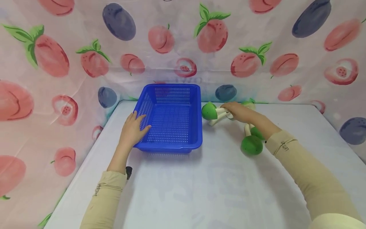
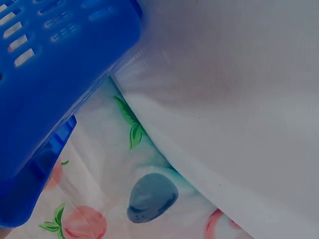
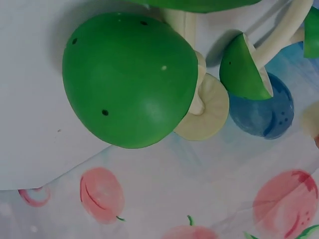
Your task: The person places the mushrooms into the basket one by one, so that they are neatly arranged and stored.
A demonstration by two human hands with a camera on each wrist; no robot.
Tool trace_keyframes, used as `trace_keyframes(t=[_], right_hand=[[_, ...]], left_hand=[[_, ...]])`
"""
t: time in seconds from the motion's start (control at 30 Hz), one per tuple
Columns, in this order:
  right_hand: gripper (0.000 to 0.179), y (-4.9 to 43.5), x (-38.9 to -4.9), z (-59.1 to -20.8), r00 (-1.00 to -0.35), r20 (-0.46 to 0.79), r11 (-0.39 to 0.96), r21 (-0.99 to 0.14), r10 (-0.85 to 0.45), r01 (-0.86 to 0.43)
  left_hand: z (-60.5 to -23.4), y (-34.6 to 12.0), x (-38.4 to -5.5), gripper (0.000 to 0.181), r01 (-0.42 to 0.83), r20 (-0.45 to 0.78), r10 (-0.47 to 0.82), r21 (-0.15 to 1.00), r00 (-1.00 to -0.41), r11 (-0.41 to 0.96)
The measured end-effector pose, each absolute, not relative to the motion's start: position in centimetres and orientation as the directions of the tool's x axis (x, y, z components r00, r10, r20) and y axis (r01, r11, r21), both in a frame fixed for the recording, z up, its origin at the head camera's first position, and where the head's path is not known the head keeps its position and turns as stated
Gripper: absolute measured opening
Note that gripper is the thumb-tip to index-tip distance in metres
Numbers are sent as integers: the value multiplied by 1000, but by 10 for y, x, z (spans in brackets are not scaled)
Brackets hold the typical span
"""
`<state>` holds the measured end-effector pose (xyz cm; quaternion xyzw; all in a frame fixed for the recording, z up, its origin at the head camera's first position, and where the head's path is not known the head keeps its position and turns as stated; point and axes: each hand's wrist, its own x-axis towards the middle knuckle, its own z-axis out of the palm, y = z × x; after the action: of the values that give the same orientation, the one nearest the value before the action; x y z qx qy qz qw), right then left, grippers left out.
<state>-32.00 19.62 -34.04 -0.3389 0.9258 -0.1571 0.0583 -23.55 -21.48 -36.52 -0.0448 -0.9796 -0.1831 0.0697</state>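
Head view: a blue basket (image 1: 195,122) stands upright on the white bench (image 1: 206,190), before a fruit-printed cloth (image 1: 177,35). Of the two hands, the left hand (image 1: 132,130) rests on the basket's left rim, fingers extended and thumb spread over the interior. The right hand (image 1: 239,112) grips the pale stem of a green-capped mushroom (image 1: 209,111), whose cap lies just beside the basket's right rim. Another pale stem (image 1: 216,119) shows just below the gripped one. Nearer the viewer, a second mushroom (image 1: 251,145) rests on the bench with a further green cap (image 1: 257,133) close behind it, partly covered by the right forearm.

Left wrist view: the slotted blue wall of the basket fills the upper left; the left hand's posture cannot be told from this angle.

Right wrist view: a large dotted green cap (image 3: 129,79) dominates, overlapping a cream mushroom underside (image 3: 209,117). A smaller green cap (image 3: 244,72) with a pale stem lies to its right. The right hand's grip cannot be made out.
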Motion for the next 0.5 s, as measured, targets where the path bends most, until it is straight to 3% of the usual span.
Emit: trace_keyframes(t=[0.23, 0.5], right_hand=[[41, 205, -322, -334, -808, 14, 685, -522, -589, -508], [27, 195, -322, -333, -831, 126, 685, -507, -542, -523]], left_hand=[[-363, -213, -236, 57, 108, 157, 55, 353, -986, 929], [-366, -214, -237, 57, 101, 144, 52, 351, -988, 931]])
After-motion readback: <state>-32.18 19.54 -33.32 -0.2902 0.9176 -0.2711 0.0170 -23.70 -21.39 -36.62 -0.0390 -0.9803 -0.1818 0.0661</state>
